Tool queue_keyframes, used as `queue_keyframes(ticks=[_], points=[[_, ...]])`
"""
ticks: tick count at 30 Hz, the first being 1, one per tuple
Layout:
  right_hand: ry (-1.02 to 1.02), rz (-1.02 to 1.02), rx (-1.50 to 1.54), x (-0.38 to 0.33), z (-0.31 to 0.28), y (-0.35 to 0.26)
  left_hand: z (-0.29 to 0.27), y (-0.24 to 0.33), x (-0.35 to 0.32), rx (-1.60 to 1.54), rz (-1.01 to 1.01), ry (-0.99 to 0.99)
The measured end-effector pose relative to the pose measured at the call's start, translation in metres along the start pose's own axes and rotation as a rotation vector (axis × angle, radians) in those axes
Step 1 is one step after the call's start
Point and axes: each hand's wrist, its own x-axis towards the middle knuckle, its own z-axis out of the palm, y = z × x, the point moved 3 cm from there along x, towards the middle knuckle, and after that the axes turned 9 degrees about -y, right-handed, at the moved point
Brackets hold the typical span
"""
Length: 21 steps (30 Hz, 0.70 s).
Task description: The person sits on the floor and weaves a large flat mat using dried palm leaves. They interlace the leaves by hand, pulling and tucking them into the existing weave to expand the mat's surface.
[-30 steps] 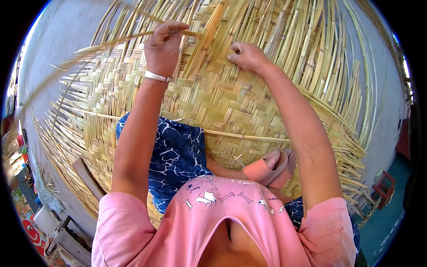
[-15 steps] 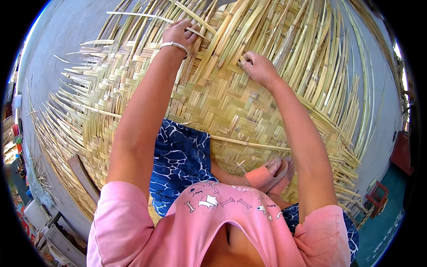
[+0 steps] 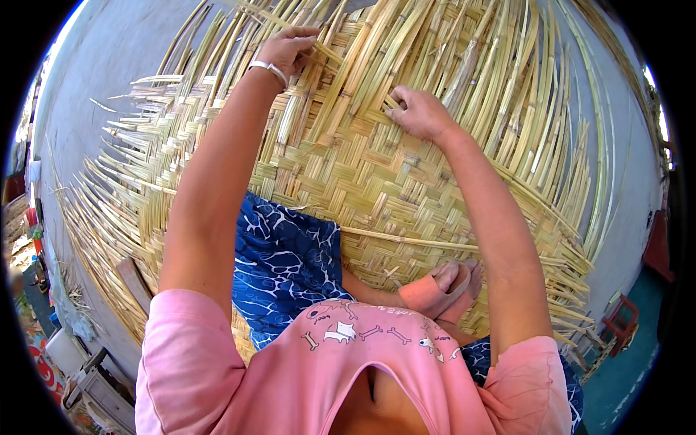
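1. Closest to the camera is the person's pink shirt point(image 3: 348, 370). It has small bone and fish pictures on it.
2. Just past the shirt is a blue patterned cloth point(image 3: 283, 268) over the lap. A foot in a pink sandal point(image 3: 435, 293) rests beside it, on the mat.
3. The big woven mat point(image 3: 362, 174) lies flat on the grey floor point(image 3: 94, 87). The person sits on its near edge. The middle of the mat is tightly woven. Farther out, the strips are loose and fan out like long fingers.
4. The right hand point(image 3: 420, 112) presses down on the mat where the tight weave ends. Its fingers curl around the end of a loose strip point(image 3: 395, 98) and pinch it narrowly.
5. The left hand point(image 3: 286, 51) reaches farthest, up at the far part of the mat. It wears a silver bangle point(image 3: 267, 69) on the wrist. Its fingers are closed on a thin strip point(image 3: 322, 52) that sticks out to the side.
6. I think the step in hand is weaving: one more strip is being worked over and under the others.
7. The next move likely needs a gentle pull. The left hand should guide its strip flat across, while the right hand holds the other strips down so the weave stays tight and no gaps open.
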Motion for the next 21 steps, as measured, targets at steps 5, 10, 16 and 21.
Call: queue_keyframes(ticks=[5, 10, 16, 21], points=[[-0.093, 0.018, -0.019, 0.005, -0.003, 0.0, -0.008, -0.008, -0.037, -0.009, 0.02, 0.013], [0.077, -0.042, -0.12, -0.005, 0.002, -0.004, -0.01, -0.011, -0.052, 0.181, 0.197, 0.143], [0.307, -0.105, -0.328, -0.028, 0.026, -0.021, -0.009, -0.008, -0.061, 0.736, 0.211, 0.319], [0.587, -0.405, -0.701, -0.036, 0.041, -0.02, -0.019, -0.025, -0.058, 0.29, 0.213, 0.224]])
